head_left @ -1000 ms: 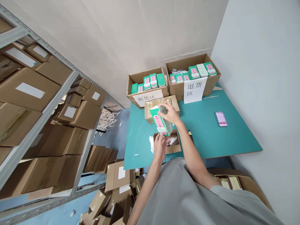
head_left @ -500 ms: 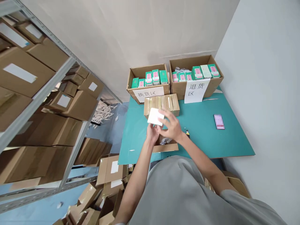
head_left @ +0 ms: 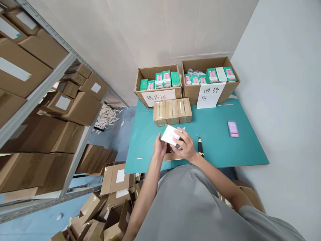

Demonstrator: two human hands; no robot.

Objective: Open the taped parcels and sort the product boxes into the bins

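Both hands hold a small white and green box (head_left: 170, 134) above an opened cardboard box (head_left: 173, 156) at the near side of the green table. My left hand (head_left: 159, 146) grips its left lower side. My right hand (head_left: 185, 144) has its fingers on the right side and over the white face, which bears faint writing. Most of the cardboard box is hidden under the hands. A black and yellow box cutter (head_left: 200, 147) lies just right of my right hand. Three taped small cartons (head_left: 172, 112) stand in a row beyond the held box.
Two larger cartons with paper signs, a left one (head_left: 139, 87) and a right one (head_left: 192, 94), hold several green and pink boxes at the back. A blurred-out pink item (head_left: 233, 129) lies on the right. Shelves of cartons (head_left: 82, 107) stand left; opened cartons (head_left: 116, 179) pile below.
The small box has come down nearer to me and tilted, so a green side now shows. Both hands moved with it. The box cutter is more fully in sight.
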